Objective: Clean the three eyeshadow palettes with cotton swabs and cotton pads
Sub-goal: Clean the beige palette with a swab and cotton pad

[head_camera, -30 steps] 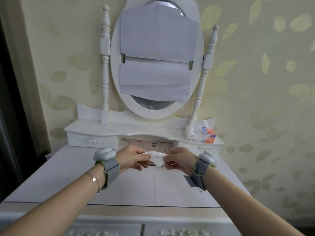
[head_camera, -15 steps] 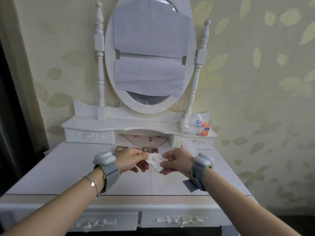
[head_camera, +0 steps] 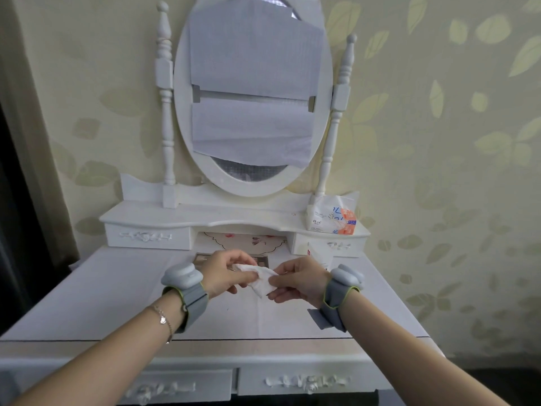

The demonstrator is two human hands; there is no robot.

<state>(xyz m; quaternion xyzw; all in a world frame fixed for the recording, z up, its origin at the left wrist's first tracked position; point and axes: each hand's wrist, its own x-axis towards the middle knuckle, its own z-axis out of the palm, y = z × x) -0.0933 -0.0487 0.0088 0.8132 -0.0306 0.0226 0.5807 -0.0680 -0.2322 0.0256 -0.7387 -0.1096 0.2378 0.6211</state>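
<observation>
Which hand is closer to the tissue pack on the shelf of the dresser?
The right hand. It is below and slightly left of the tissue pack; the left hand is farther left. Both hands pinch the same white cotton pad with their fingers.

The cotton pad (head_camera: 261,279) was white and crumpled. The table (head_camera: 117,288) was white, with raised floral carving on its drawer fronts. The mirror (head_camera: 253,95) had a white oval frame, and pale grey-lavender paper sheets (head_camera: 251,68) covered most of its glass. The tissue pack (head_camera: 332,218) was white with blue marks and orange patches. The wallpaper (head_camera: 439,142) was pale yellow-green with a leaf pattern. Both wristbands (head_camera: 190,294) were grey with yellow-green edging. The palette (head_camera: 262,260) showed brownish squares. A mat (head_camera: 243,238) under the shelf was cream with reddish flowers.
</observation>
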